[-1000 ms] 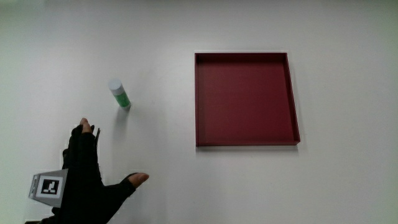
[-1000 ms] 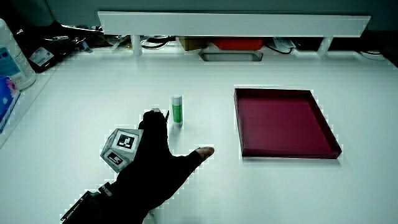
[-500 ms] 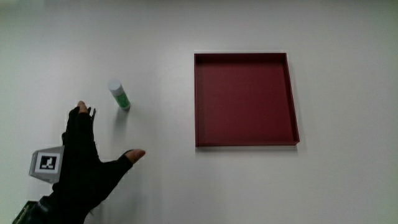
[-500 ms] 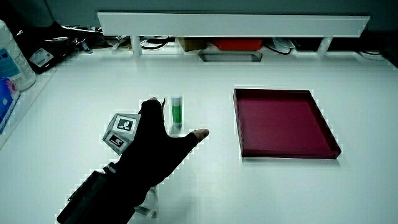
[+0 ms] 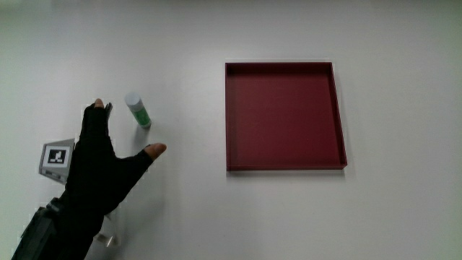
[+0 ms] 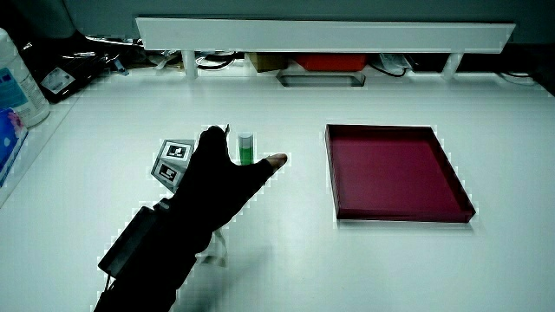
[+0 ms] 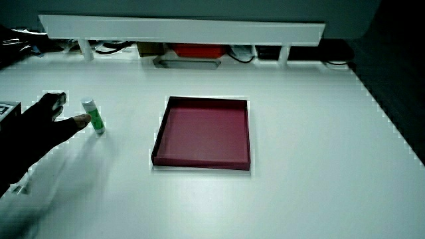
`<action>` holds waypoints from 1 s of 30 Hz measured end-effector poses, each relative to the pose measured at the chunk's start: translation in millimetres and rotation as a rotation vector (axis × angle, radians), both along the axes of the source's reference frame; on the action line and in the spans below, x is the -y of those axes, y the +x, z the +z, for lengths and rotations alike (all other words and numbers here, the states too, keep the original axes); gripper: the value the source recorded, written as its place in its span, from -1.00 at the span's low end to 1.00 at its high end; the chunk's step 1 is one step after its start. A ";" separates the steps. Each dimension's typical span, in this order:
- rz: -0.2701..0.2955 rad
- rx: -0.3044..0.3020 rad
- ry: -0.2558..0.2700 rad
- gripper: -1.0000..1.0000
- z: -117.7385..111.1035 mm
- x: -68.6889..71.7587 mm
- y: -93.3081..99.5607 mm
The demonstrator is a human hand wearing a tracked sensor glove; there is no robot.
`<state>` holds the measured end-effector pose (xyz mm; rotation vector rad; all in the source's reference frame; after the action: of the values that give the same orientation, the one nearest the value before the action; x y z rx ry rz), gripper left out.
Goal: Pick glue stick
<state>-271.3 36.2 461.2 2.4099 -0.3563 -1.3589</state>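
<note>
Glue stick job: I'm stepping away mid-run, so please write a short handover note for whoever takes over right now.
Hand: open, fingers spread, holding nothing, beside the glue stick and just nearer to the person than it.
Glue stick: upright on the table, not touched as far as the main view shows; in a side view it stands between index finger and thumb.
Red tray: empty, apart from the stick.
Done: hand is at the stick.
Left: close on it and lift.
</note>
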 end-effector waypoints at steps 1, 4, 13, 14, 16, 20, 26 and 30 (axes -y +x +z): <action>0.000 -0.012 0.010 0.00 2.8 2.7 -1.0; -0.031 -0.035 0.001 0.00 8.2 10.0 -2.5; -0.099 -0.054 -0.027 0.00 29.6 28.3 -8.1; -0.108 -0.067 -0.025 0.00 34.0 29.9 -8.6; -0.118 -0.068 -0.033 0.00 37.9 33.0 -7.6; -0.125 -0.057 -0.045 0.00 42.9 40.1 -4.0; -0.100 -0.049 -0.033 0.00 46.2 43.9 -2.7; -0.111 -0.051 -0.022 0.00 48.9 45.4 -4.5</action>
<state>-275.9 -9.2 510.2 2.3638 -0.4951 -1.4525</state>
